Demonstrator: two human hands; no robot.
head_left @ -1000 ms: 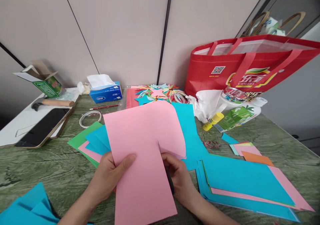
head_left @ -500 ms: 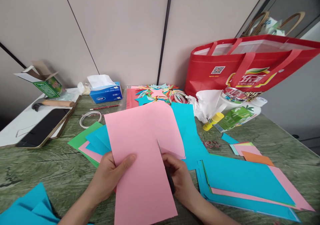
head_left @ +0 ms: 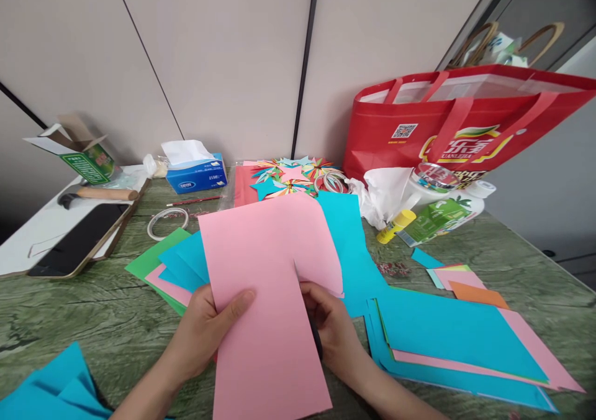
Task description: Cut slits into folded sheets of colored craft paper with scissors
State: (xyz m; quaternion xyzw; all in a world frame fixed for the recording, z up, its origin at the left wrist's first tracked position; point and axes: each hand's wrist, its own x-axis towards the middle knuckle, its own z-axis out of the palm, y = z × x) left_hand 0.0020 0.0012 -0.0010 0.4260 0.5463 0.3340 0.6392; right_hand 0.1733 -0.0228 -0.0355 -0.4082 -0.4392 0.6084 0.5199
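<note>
A pink sheet of paper [head_left: 261, 296] is held up in front of me, with a long cut running up from its lower edge toward the middle. My left hand [head_left: 209, 327] grips its left side, thumb on top and fingers hidden behind. At the cut, my right hand [head_left: 333, 327] is closed around scissors [head_left: 317, 340]; just a strip of dark handle shows, the rest being covered by paper and fingers. The paper to the right of the cut bends away over the right fingers. Behind it lie blue sheets [head_left: 342, 233] and a fan of green and blue paper [head_left: 181, 258].
Stacked coloured sheets [head_left: 456, 333] lie at right, folded blue paper [head_left: 51, 389] at lower left. Farther back are a tissue box [head_left: 195, 174], paper stars [head_left: 293, 173], a tape roll [head_left: 167, 223], a glue stick [head_left: 395, 226], a red bag [head_left: 382, 134] and a phone [head_left: 79, 240].
The scissors' blade tip, seen earlier at the top of the cut, is now hardly visible. The pink sheet has shifted very slightly; both hands keep their hold.
</note>
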